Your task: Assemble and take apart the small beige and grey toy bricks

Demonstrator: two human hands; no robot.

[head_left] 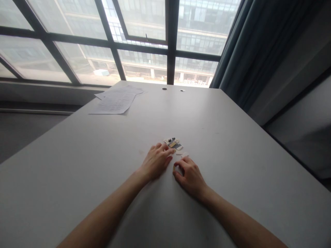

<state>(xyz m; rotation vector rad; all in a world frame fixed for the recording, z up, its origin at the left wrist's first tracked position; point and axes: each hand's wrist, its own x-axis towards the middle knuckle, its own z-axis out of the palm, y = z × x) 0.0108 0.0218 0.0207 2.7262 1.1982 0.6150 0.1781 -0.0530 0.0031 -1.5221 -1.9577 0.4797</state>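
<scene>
A small cluster of white, dark grey and yellow pieces that look like toy building bricks (176, 145) lies mid-table, just beyond my hands. My left hand (156, 160) rests at the cluster's near left side, its index finger stretched to the edge of the pieces and its thumb apart from that finger. To the right, my right hand (191, 175) pinches a small yellowish piece (174, 168) between thumb and index finger, close to the tabletop. The piece's exact shape is too small to make out. Left fingers partly cover the cluster.
The hands work on a long white table (227, 151). Loose printed sheets (113, 103) lie at its far left. Two round holes (164, 89) show near the far edge. Beyond are framed windows (144, 65), with a dark curtain (248, 58) on the right.
</scene>
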